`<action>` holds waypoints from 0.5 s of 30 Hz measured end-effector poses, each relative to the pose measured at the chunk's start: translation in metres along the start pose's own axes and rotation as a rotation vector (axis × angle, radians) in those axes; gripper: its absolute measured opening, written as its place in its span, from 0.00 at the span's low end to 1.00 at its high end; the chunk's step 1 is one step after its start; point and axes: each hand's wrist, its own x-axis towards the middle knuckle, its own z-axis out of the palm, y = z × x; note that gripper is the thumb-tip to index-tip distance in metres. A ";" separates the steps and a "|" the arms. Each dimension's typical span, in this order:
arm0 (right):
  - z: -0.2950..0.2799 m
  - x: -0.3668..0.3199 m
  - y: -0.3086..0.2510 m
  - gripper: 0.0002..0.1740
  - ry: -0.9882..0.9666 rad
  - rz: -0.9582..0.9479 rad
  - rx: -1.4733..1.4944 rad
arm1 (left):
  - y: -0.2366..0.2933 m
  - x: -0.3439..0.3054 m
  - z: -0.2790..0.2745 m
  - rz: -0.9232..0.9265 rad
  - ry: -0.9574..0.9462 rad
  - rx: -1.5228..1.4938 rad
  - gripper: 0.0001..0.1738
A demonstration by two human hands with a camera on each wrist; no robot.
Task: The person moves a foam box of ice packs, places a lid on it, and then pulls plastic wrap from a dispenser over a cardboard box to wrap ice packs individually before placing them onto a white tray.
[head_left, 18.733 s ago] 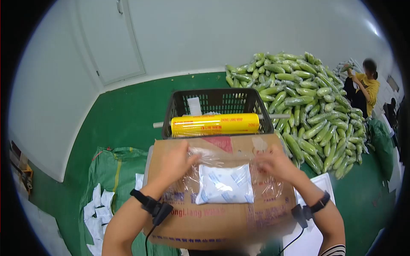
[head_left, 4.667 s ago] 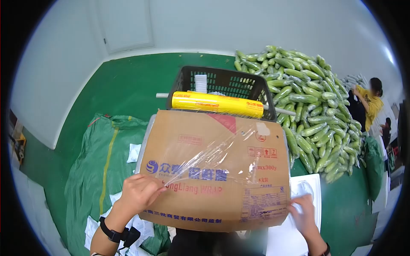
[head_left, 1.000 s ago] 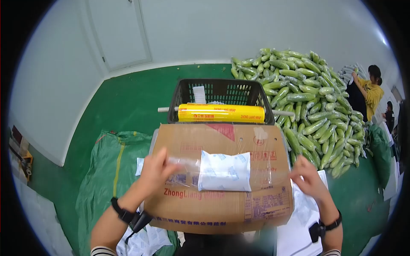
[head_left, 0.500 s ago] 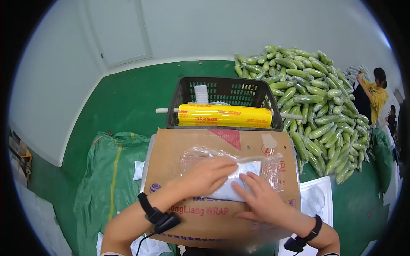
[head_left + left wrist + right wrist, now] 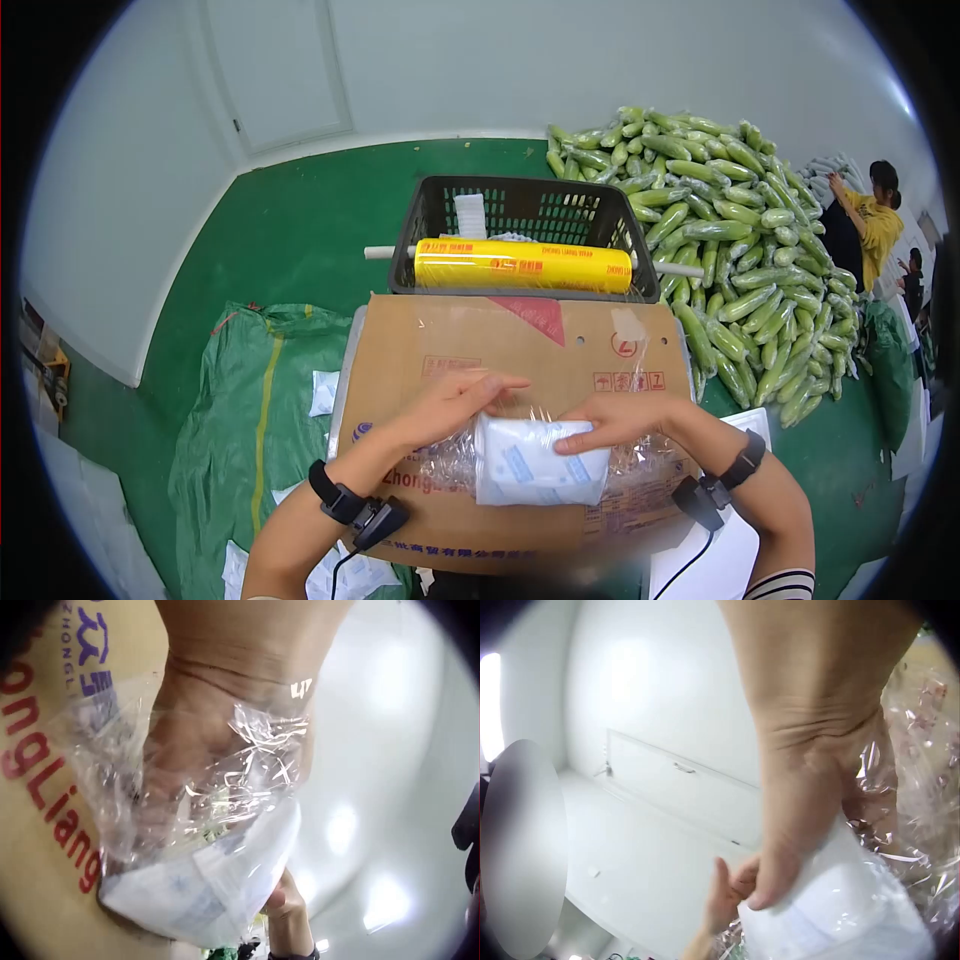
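A plump white packet with blue print (image 5: 540,462), wrapped in shiny clear plastic film (image 5: 640,455), is on the cardboard box (image 5: 400,330) in front of me. My right hand (image 5: 630,418) grips its upper right side, thumb across the front and fingers hidden behind. In the right wrist view, that thumb (image 5: 780,874) lies along the packet's edge. My left hand (image 5: 450,405) is at the packet's upper left corner, its fingers stretched to the right. The left wrist view has crinkled film (image 5: 262,750) over the left palm, above the packet (image 5: 202,889).
Behind the box stands a black plastic crate (image 5: 540,205) with a yellow roll of wrap (image 5: 520,265) on a rod across it. Film-wrapped green vegetables (image 5: 720,240) are heaped at right, near a person in yellow (image 5: 880,235). White packets (image 5: 350,575) lie on green sacking (image 5: 225,400) at left.
A second ago the packet lay flat on the film with my hands at either side. Both hands pressed over it; now film wraps it and my right hand holds it nearer the front.
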 end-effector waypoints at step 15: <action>0.032 0.004 -0.010 0.48 0.303 -0.344 -0.348 | 0.002 0.082 -0.015 -0.292 -0.097 1.173 0.39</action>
